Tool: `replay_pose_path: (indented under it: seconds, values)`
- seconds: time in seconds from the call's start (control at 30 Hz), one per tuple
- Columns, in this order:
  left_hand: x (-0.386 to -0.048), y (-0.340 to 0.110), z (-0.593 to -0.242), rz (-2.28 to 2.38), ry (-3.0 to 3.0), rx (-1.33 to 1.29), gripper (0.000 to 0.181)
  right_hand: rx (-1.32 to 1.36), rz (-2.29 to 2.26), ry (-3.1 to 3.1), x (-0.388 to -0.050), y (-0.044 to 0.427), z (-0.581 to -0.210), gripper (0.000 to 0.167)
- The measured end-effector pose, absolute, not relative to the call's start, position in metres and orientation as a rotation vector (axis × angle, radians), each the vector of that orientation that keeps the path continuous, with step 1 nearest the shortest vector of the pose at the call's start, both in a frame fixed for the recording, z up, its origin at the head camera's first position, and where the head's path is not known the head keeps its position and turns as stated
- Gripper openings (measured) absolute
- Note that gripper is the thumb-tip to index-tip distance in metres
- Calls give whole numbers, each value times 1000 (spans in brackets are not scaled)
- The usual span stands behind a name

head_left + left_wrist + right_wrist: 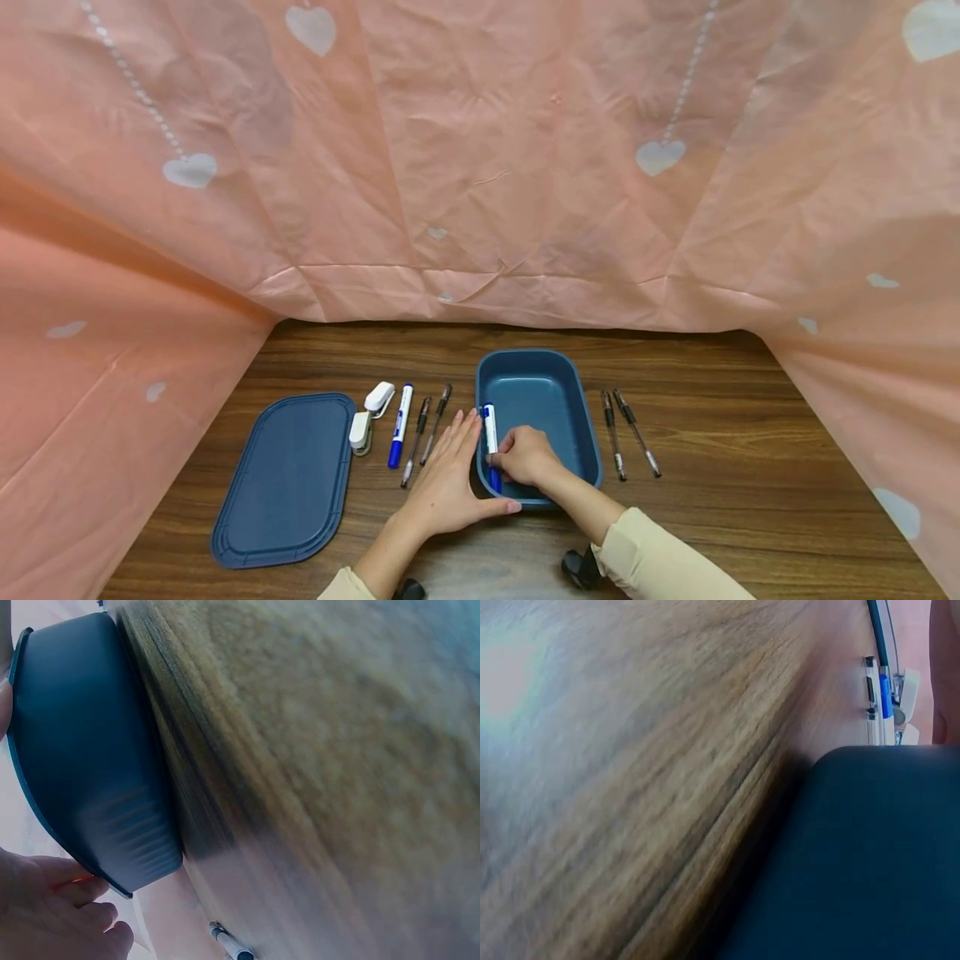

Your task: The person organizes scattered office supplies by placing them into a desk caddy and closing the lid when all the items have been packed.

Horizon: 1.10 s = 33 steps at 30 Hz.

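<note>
A blue rectangular box (534,398) stands on the wooden table. Inside it, along the left wall, lies a white whiteboard marker (491,431) with a blue cap pointing toward the person. My right hand (527,456) reaches over the front rim and pinches this marker between thumb and fingers. Against the box's left side rests my left hand (444,492), fingers extended along the rim and thumb stretched along the front edge. The left wrist view shows the fingers (71,881) at the rim of the box (90,742). In the right wrist view, the box wall (870,862) hides the marker and fingertips.
Left of the box lie two black gel pens (417,442), another blue-capped marker (401,425), two white staplers (361,432) and a flat blue lid (288,483). Two more gel pens (613,437) lie to the right. A pink curtain (495,167) encloses the table's back and sides.
</note>
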State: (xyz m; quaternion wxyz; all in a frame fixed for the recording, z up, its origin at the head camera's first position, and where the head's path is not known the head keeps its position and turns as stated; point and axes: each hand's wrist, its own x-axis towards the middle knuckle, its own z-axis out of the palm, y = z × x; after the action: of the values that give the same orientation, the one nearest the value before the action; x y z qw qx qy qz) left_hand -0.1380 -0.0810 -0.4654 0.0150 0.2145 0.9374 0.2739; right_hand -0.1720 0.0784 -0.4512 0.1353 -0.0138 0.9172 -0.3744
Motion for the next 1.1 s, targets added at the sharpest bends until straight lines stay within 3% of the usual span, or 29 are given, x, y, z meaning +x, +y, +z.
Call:
replay_pose_path:
  seconds: [0.5, 0.87, 1.1]
  values:
    - [-139, -79, -463, 860, 2909, 639, 125, -37, -1112, 2766, -187, 108, -414, 19]
    - [-139, -81, -464, 865, 2914, 630, 126, -37, -1254, 2859, -202, 174, -355, 25]
    - [-139, -83, -466, 862, 2928, 644, 127, 89, -1210, 2975, -206, 222, -349, 36]
